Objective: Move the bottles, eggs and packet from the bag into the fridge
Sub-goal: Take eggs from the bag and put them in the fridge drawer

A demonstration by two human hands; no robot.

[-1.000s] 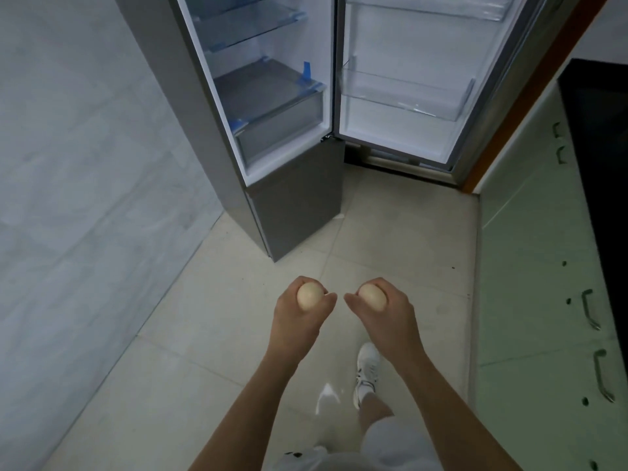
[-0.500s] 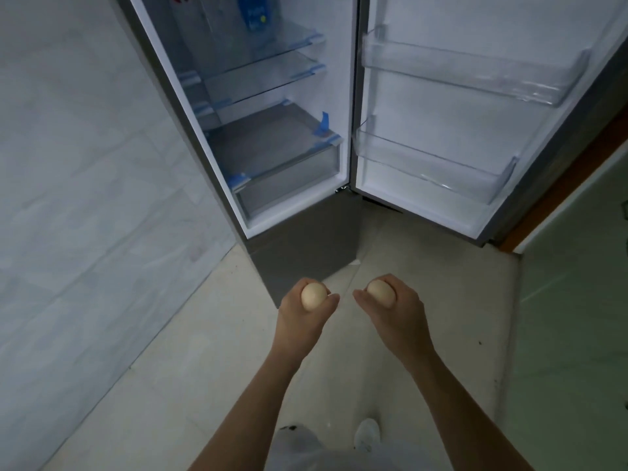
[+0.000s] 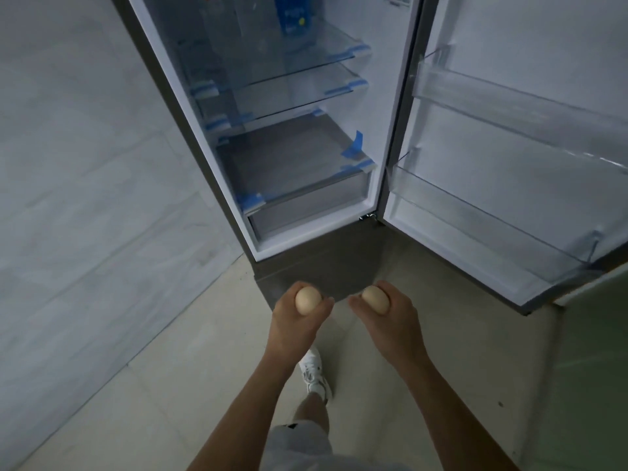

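Note:
My left hand (image 3: 295, 322) grips a pale brown egg (image 3: 307, 300), and my right hand (image 3: 390, 322) grips a second egg (image 3: 375, 298). Both hands are held side by side at waist height, just in front of the open fridge (image 3: 299, 185). On the fridge's upper glass shelf (image 3: 326, 57) stand a clear bottle with a blue label (image 3: 294, 22) and another clear bottle (image 3: 221, 28) with a red label at the frame's top. The lower shelf (image 3: 295, 96) and the drawer cover (image 3: 289, 158) hold nothing. The bag and the packet are out of view.
The fridge door (image 3: 516, 137) stands open to the right, with two clear door bins (image 3: 489, 212). A grey tiled wall (image 3: 85, 164) runs along the left. A pale cabinet (image 3: 594, 368) is at the right. My white shoe (image 3: 314, 373) is on the beige floor tiles.
I have stepped closer to the fridge and the view has tilted up, so the shelves and bottles now show. Both hands still hold their eggs in the same pose.

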